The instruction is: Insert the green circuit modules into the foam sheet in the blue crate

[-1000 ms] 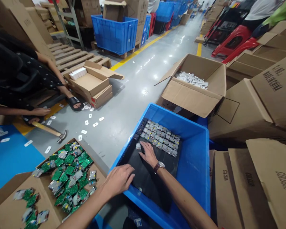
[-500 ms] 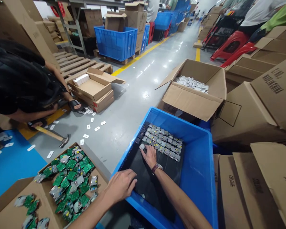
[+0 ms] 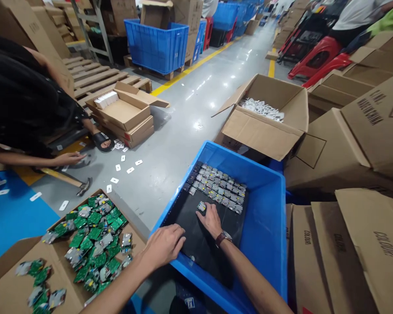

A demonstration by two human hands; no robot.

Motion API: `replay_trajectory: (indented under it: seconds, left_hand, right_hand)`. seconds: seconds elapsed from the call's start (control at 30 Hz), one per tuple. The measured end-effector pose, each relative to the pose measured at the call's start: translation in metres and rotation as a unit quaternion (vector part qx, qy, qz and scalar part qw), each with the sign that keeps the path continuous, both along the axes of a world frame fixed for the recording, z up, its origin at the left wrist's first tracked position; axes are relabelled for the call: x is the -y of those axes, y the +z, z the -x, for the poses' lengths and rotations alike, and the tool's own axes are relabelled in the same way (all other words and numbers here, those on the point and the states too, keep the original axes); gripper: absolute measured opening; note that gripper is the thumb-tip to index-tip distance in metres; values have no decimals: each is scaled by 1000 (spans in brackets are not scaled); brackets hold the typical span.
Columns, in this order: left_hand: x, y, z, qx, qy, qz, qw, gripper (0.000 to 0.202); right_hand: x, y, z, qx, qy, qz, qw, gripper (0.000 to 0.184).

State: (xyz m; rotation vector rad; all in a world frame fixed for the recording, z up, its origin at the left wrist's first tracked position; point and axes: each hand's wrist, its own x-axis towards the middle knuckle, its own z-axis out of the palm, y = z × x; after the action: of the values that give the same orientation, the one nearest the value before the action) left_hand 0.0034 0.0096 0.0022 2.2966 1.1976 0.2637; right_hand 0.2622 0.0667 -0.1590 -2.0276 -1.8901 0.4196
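Note:
Inside a blue plastic bin [image 3: 265, 244], my right hand [image 3: 211, 220] pinches a small circuit board module [image 3: 201, 206] between thumb and fingertips, just over a black sheet [image 3: 196, 231]. Rows of similar grey modules [image 3: 221, 187] lie side by side on the sheet's far part, with one more set apart at the left end of a new row. My left hand [image 3: 166, 244] has its bent fingers over the bin's left rim. To the left, an open carton [image 3: 57, 266] holds a heap of green and grey circuit boards [image 3: 98, 237].
A person in black crouches at left, a hand [image 3: 70, 158] above a hammer [image 3: 80, 185]. White plates [image 3: 130, 170] are scattered on the floor. An open box [image 3: 265, 131] of white parts stands beyond the bin; cartons [image 3: 334, 253] stand right.
A module now sits at the left end of a row, where my right hand was. That hand has moved nearer with another module. The other person's hand has moved off the hammer handle.

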Motion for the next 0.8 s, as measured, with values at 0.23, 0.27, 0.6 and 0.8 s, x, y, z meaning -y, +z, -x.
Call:
replay_trajectory:
  seconds: [0.23, 0.27, 0.6, 0.8]
  left_hand:
    - [0, -1, 1, 0, -3, -6, 1000, 21]
    - [0, -2, 1, 3, -4, -7, 1000, 21]
    - [-1, -6, 2, 57, -6, -50, 997, 20]
    - [9, -3, 22, 231, 65, -154, 958, 28]
  right_hand:
    - [-36, -5, 15, -145, -5, -28, 989, 39]
    - [-42, -6, 17, -153, -13, -37, 987, 39]
    - [-49, 5, 27, -184, -61, -73, 978, 35]
    - [-33, 63, 66, -222, -2, -155, 963, 38]
